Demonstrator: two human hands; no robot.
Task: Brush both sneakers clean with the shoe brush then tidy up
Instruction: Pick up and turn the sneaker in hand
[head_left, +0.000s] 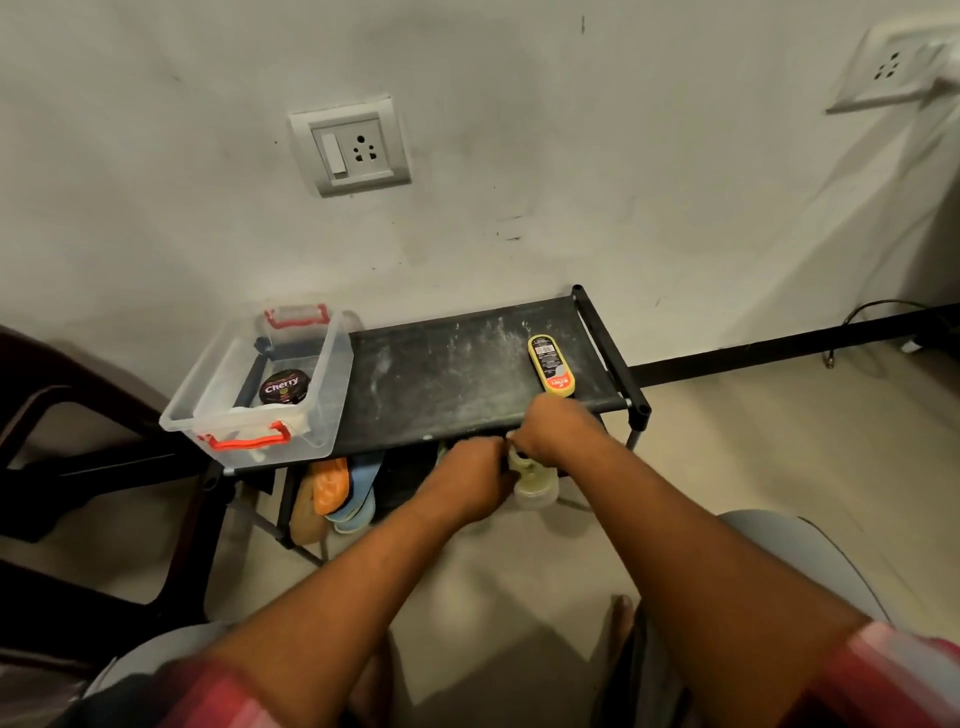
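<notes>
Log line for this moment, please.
place: rack front | left hand: grip unclear | right hand: grips pale sneaker below top shelf | brush: lying on rack top

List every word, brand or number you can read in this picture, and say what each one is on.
"Cherry": lid of the round dark tin in the clear plastic box.
"KIWI": red, upside down here, on the yellow brush on the rack's top shelf.
Barcode digits and small print on the yellow brush: too small to read.
Small print under "Cherry": blurred.
Pale sneaker held by the right hand: no text visible.
</notes>
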